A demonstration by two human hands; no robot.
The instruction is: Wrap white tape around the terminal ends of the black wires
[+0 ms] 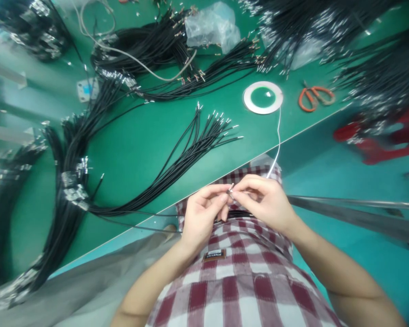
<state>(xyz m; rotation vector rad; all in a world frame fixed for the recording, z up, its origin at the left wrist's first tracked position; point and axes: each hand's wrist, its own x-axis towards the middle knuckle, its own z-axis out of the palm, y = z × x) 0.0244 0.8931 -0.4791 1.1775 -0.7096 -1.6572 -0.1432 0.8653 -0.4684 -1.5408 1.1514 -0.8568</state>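
My left hand (202,214) and my right hand (266,200) meet close to my body, just off the near edge of the green table (139,150). Both pinch the metal-tipped end of a thin black wire (230,190) between fingertips. A white strip of tape (278,141) runs from my right hand up to a white tape roll (262,97) lying flat on the table. A loose fan of black wires with metal tips (191,150) lies on the table in front of my hands, trailing toward the left.
Large bundles of black wires (71,163) cover the left and back of the table. Orange-handled scissors (315,97) lie right of the tape roll. A crumpled clear plastic bag (213,25) sits at the back. A red stool (381,136) stands at the right.
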